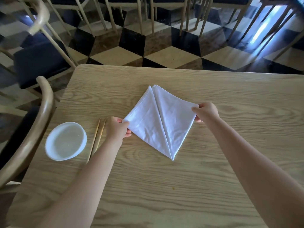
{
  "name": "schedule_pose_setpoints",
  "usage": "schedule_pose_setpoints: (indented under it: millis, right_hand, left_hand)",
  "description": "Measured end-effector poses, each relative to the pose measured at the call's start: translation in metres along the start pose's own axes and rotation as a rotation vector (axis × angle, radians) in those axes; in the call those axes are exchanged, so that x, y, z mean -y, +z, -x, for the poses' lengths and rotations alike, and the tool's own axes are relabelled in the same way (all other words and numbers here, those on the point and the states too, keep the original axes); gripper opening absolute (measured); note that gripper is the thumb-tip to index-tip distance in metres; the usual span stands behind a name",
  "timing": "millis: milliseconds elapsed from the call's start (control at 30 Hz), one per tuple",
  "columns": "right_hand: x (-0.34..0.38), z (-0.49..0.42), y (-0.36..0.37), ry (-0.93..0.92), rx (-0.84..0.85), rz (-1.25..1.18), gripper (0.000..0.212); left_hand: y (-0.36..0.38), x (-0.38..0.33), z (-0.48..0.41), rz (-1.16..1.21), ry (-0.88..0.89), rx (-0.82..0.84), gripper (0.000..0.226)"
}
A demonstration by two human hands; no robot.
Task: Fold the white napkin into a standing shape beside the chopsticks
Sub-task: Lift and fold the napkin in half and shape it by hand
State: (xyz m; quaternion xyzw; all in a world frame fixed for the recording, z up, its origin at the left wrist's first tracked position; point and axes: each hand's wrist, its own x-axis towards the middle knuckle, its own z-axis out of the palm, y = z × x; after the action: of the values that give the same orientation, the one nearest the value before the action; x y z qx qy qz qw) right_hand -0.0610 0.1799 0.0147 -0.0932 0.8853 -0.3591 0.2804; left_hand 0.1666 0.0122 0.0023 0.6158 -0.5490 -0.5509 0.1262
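The white napkin (160, 122) lies on the wooden table (181, 186), folded into a kite shape with a centre seam; its sharp point faces me. My left hand (117, 129) pinches the napkin's left corner between thumb and fingers. My right hand (206, 112) pinches the right corner, slightly lifted. Two wooden chopsticks (97, 139) lie side by side just left of my left hand, partly hidden by my forearm.
A white shallow bowl (65, 141) sits left of the chopsticks near the table's left edge. A curved wooden chair back (39, 127) stands against that edge. More chairs stand on the checkered floor beyond the table's far edge.
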Motion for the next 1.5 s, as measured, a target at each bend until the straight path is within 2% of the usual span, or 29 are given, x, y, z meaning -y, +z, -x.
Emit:
schedule_pose_setpoints:
  millis: [100,200,300,367,433,533,733,800,967,1100,1200,1300,1400,1500]
  right_hand:
    - [0.000,-0.003,-0.003,0.043,0.022,-0.053,0.018]
    - [0.001,0.000,-0.007,0.049,0.083,-0.213,0.013]
    - [0.002,0.003,-0.011,0.031,0.137,-0.285,0.002]
    - [0.001,0.003,-0.012,0.027,0.143,-0.296,0.012]
    - [-0.002,0.001,-0.011,0.018,0.141,-0.287,0.014]
    - [-0.003,-0.005,-0.010,-0.014,0.146,-0.243,0.003]
    - [0.002,-0.010,-0.007,-0.066,0.119,-0.106,0.010]
    - [0.000,-0.011,-0.010,-0.082,0.115,-0.096,0.010]
    - [-0.005,-0.010,-0.025,-0.078,0.142,-0.133,0.025]
    - [0.005,-0.003,-0.038,-0.053,0.194,-0.356,0.020]
    - [0.011,0.001,-0.056,-0.086,0.248,-0.536,0.014]
    - [0.018,0.008,-0.073,-0.123,0.330,-0.704,0.016]
    - [0.024,0.013,-0.086,-0.160,0.398,-0.819,0.032]
    - [0.026,0.013,-0.090,-0.228,0.376,-0.778,0.041]
  left_hand:
    - [-0.002,-0.002,-0.003,0.111,-0.032,0.022,0.016]
    - [-0.003,-0.005,-0.002,0.179,-0.032,0.059,0.024]
    - [-0.002,-0.009,0.001,0.193,-0.032,0.107,0.009]
    - [-0.001,-0.011,0.002,0.185,-0.041,0.125,0.010]
    - [0.000,-0.014,0.003,0.174,-0.044,0.154,0.011]
    - [0.001,-0.017,0.002,0.094,-0.016,0.194,0.012]
    - [0.004,-0.019,-0.006,-0.046,0.028,0.159,0.010]
    - [0.001,-0.018,-0.007,-0.039,0.021,0.175,0.006]
    - [-0.013,-0.020,-0.005,0.066,-0.056,0.264,0.019]
    - [-0.023,-0.033,-0.003,0.092,0.078,0.247,0.026]
    - [-0.033,-0.049,0.003,0.135,0.186,0.276,0.023]
    - [-0.041,-0.061,0.007,0.212,0.243,0.329,0.019]
    - [-0.048,-0.072,0.008,0.231,0.300,0.371,0.019]
    - [-0.050,-0.083,0.010,0.211,0.349,0.394,0.020]
